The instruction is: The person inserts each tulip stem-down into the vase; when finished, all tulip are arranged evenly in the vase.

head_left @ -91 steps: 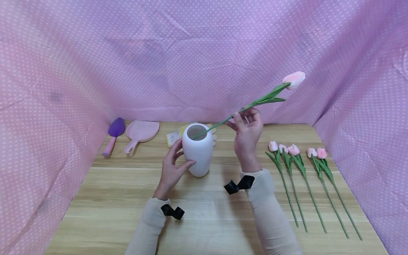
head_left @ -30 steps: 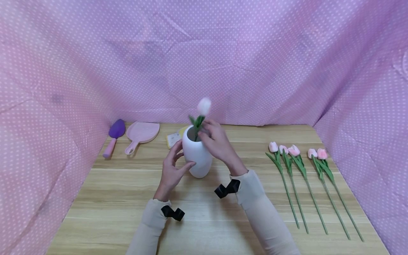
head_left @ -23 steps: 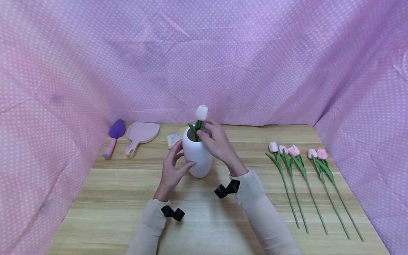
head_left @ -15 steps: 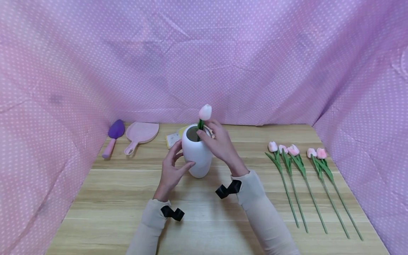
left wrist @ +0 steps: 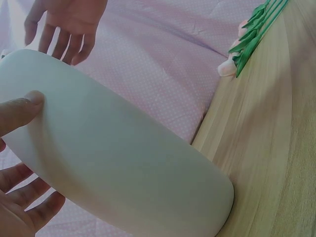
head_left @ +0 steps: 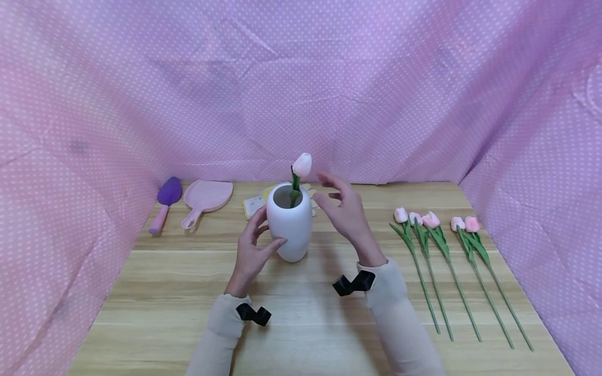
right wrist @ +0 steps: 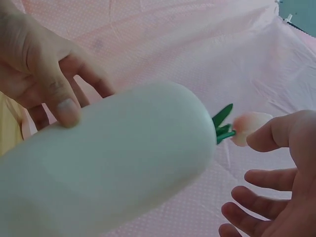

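Observation:
A white vase [head_left: 290, 230] stands upright near the middle of the wooden table. My left hand [head_left: 251, 256] grips its left side, thumb in front and fingers round the back. One pale pink tulip [head_left: 302, 165] with green leaves stands in the vase, its head above the rim; the lower stem is hidden inside. To the right of the rim, my right hand [head_left: 347, 211] is in the air with fingers apart, holding nothing. In the right wrist view the thumb overlaps the edge of the tulip head [right wrist: 247, 127]; whether they touch I cannot tell.
Several more pink tulips [head_left: 430, 220] lie side by side on the right of the table. A purple trowel [head_left: 170, 192] and a pink dustpan [head_left: 209, 196] lie back left. Behind the vase, a yellow and white item [head_left: 254, 205] is partly hidden. Dotted pink cloth [head_left: 301, 94] surrounds the table.
The tulip was brought over from the right and lowered into the vase by my right hand, which has since let go and drawn back rightward. My left hand has kept its grip.

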`<action>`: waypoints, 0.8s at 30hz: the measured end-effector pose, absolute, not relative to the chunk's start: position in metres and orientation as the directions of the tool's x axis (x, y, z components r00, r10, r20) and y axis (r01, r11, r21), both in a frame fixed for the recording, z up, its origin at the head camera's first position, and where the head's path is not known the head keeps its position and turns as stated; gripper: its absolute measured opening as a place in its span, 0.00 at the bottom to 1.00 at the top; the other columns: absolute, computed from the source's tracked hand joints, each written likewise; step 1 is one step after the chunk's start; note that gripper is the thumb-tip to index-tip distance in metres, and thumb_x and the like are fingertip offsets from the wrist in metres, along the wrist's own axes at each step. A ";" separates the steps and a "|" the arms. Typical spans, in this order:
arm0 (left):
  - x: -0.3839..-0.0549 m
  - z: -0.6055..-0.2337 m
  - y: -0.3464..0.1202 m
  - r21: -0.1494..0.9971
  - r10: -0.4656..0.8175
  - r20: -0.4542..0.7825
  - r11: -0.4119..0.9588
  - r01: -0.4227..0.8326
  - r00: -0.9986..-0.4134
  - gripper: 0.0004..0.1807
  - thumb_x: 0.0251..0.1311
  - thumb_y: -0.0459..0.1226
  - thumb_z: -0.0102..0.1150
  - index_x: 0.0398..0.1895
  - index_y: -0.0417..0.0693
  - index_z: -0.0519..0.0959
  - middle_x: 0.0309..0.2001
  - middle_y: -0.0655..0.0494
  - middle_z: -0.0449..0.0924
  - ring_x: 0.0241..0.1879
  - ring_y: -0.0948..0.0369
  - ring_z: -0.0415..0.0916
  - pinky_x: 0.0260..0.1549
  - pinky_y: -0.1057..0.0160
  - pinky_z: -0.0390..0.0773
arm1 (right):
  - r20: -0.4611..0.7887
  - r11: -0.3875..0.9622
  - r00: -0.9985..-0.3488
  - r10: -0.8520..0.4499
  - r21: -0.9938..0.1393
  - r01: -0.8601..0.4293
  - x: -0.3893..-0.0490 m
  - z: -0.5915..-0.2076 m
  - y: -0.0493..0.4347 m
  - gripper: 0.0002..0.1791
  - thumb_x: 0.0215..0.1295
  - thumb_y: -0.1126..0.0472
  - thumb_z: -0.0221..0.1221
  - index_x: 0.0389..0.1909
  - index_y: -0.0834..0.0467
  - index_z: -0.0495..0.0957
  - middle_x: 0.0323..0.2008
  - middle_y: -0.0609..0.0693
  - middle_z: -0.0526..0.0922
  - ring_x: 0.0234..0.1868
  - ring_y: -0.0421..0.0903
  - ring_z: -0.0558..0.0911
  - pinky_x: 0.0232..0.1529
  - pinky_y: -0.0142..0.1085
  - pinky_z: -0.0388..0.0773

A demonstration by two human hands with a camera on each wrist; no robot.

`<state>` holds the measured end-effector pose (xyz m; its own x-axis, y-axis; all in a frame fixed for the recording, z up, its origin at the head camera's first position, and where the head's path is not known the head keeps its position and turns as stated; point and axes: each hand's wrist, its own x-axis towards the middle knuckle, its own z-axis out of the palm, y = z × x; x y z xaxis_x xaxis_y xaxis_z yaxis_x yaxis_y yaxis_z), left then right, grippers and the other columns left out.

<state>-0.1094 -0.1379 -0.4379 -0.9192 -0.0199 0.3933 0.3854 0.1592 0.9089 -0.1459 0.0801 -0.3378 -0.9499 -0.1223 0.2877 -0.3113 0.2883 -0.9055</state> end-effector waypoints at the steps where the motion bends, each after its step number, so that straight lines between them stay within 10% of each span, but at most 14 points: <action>1: -0.109 -0.438 -0.138 0.909 -0.019 0.392 0.159 0.385 -0.920 0.44 0.50 0.25 0.73 0.73 0.47 0.65 0.72 0.49 0.69 0.67 0.72 0.68 0.61 0.69 0.75 | 0.292 0.280 -0.950 -0.113 -0.908 -0.313 -0.145 -0.337 0.083 0.26 0.67 0.64 0.60 0.66 0.63 0.72 0.64 0.61 0.76 0.65 0.56 0.75 0.65 0.53 0.76; 13: -0.110 -0.439 -0.138 0.913 -0.020 0.383 0.157 0.375 -0.924 0.44 0.51 0.25 0.73 0.73 0.48 0.65 0.72 0.50 0.69 0.67 0.69 0.68 0.61 0.68 0.76 | 0.336 0.129 -0.942 0.005 -0.934 -0.333 -0.135 -0.332 0.116 0.23 0.69 0.70 0.56 0.64 0.69 0.71 0.60 0.59 0.78 0.58 0.42 0.78 0.53 0.23 0.77; 19: -0.110 -0.440 -0.139 0.908 -0.013 0.392 0.168 0.384 -0.920 0.43 0.52 0.26 0.72 0.73 0.47 0.65 0.72 0.48 0.69 0.68 0.63 0.68 0.61 0.67 0.76 | 0.350 0.050 -0.933 0.086 -0.937 -0.347 -0.129 -0.332 0.138 0.21 0.70 0.71 0.54 0.63 0.72 0.71 0.48 0.36 0.82 0.51 0.32 0.80 0.52 0.22 0.79; 24: -0.110 -0.439 -0.138 0.909 -0.012 0.390 0.165 0.382 -0.921 0.43 0.53 0.26 0.72 0.73 0.48 0.65 0.72 0.49 0.69 0.69 0.60 0.68 0.62 0.67 0.75 | 0.363 -0.018 -0.916 0.174 -0.928 -0.371 -0.124 -0.335 0.159 0.18 0.71 0.71 0.53 0.59 0.71 0.74 0.44 0.38 0.84 0.48 0.35 0.82 0.46 0.25 0.82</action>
<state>-0.1104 -0.1384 -0.4394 -0.9209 -0.0125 0.3896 0.3824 0.1648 0.9092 -0.1242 0.1594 -0.3347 -0.9156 0.1741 0.3625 -0.3711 -0.0182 -0.9284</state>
